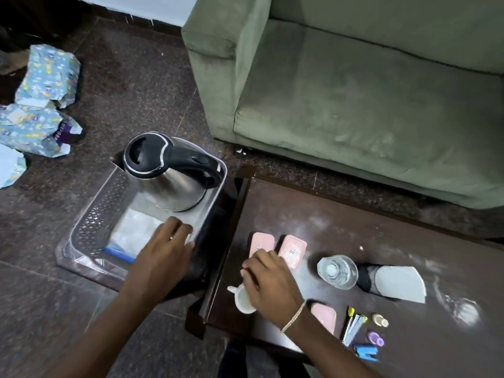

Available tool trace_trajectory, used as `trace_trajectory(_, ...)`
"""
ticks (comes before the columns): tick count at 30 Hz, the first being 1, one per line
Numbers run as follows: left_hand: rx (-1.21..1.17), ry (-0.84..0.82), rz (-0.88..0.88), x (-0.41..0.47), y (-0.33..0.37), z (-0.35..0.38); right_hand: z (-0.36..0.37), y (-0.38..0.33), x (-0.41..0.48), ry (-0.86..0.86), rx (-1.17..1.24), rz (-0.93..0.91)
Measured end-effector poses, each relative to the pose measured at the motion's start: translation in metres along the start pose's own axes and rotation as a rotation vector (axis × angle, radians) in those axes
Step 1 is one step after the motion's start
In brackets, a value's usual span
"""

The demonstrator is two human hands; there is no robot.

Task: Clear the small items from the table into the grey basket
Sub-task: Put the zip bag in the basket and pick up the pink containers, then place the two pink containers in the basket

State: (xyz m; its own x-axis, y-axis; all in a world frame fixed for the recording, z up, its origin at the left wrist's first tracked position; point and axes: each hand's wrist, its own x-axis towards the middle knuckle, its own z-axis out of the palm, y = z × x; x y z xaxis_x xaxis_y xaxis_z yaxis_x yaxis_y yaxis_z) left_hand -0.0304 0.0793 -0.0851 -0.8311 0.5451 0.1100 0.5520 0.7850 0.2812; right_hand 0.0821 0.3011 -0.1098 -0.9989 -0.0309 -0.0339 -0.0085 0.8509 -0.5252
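At the near left corner of the dark counter (341, 214), a small white cup (243, 300) lies tipped on its side, its mouth toward the camera, with the person's right hand (268, 285) curled over its upper rim; whether that grip has actually clenched on the cup cannot be told, since the fingers hide the contact. The cup looks light, stiff and smooth, likely breakable if dropped, and its rim or the small handle stub at its left seems the sensible place to pinch it. Just beyond the hand lie two pink cases (276, 249) side by side, with a third pink case (324, 317) beside the wrist; all appear flat, rigid and easy to lift by their long edges. Farther right stand a clear glass (337, 270), fragile and probably slippery, and a black mesh pouch (368, 279) resting on a white paper (401, 285). Near the front edge sit slim sachets (353, 324), a tiny bottle (380, 320), a purple trinket (375, 338) and a blue item (366, 352). To the left, on a low stand beside the counter, the grey basket (90, 227) holds a steel kettle (169, 173) and a clear packet (131, 236). The left hand (163, 252), fingers spread and released, rests on the basket's near rim, grasping nothing.
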Motion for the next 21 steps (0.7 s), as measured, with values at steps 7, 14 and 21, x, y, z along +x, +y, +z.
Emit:
trace_trajectory(7, -0.143, -0.444, -0.021, 0.024, 0.085, 0.076, -0.001, 0.097, -0.009, -0.162, -0.313, 0.314)
trace_trajectory(14, 0.056, -0.661, -0.088, 0.041, 0.117, 0.147, 0.022, 0.143, -0.006, -0.354, -0.394, 0.339)
trace_trajectory(21, 0.117, -0.660, -0.029, 0.036, 0.116, 0.167, 0.031, 0.146, -0.007, -0.364, -0.410, 0.338)
